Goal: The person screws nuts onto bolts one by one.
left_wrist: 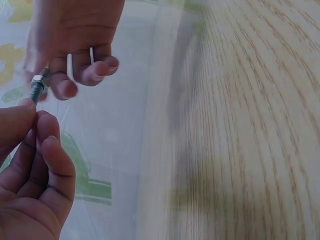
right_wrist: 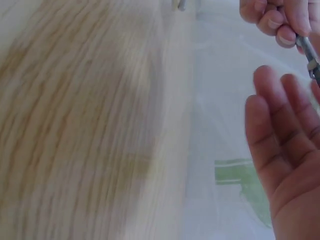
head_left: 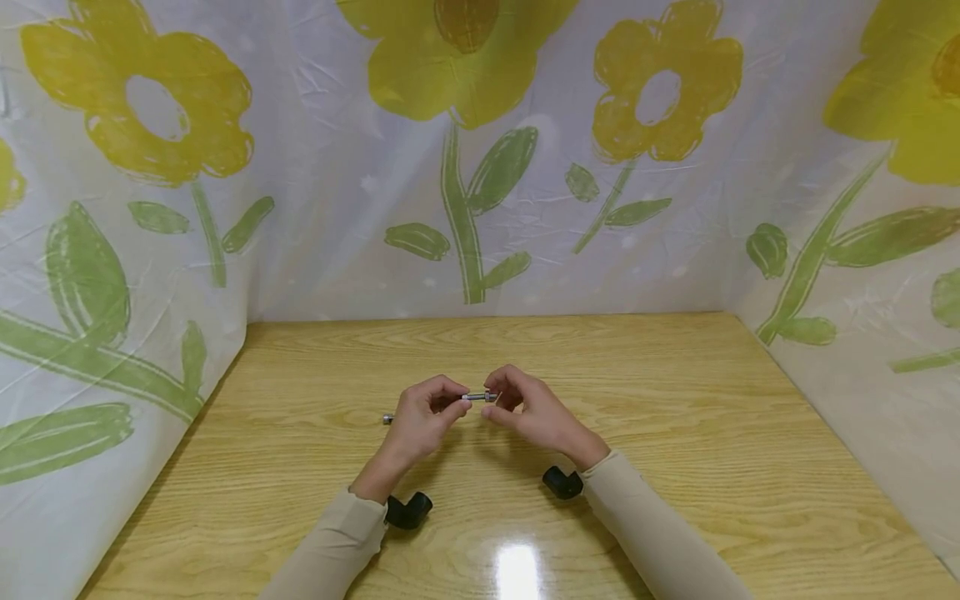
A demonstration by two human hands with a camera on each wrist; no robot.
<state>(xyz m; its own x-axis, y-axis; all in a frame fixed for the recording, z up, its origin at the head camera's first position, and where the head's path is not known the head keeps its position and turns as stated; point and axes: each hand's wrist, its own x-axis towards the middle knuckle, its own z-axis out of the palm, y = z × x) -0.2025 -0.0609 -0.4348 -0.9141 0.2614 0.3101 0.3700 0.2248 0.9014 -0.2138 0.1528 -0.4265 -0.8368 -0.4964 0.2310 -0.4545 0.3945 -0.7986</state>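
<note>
A threaded metal bolt (head_left: 476, 397) is held level above the table, with a hex nut (left_wrist: 38, 79) on its shank. My left hand (head_left: 422, 421) pinches one end of the bolt between thumb and fingertips. At the other end, my right hand (head_left: 534, 410) has its thumb and forefinger spread around the nut, thumb standing off below it. The left wrist view shows the right thumb blurred beside the bolt's tip. In the right wrist view the other right fingers (right_wrist: 270, 125) extend loosely beside the nut (right_wrist: 313, 65).
Another small metal piece (head_left: 387, 419) lies on the wooden table (head_left: 637, 358) just left of my left hand, partly hidden by it. Black wrist devices (head_left: 409, 511) hang by both sleeves. A flower-printed cloth (head_left: 322, 208) walls the table's back and sides.
</note>
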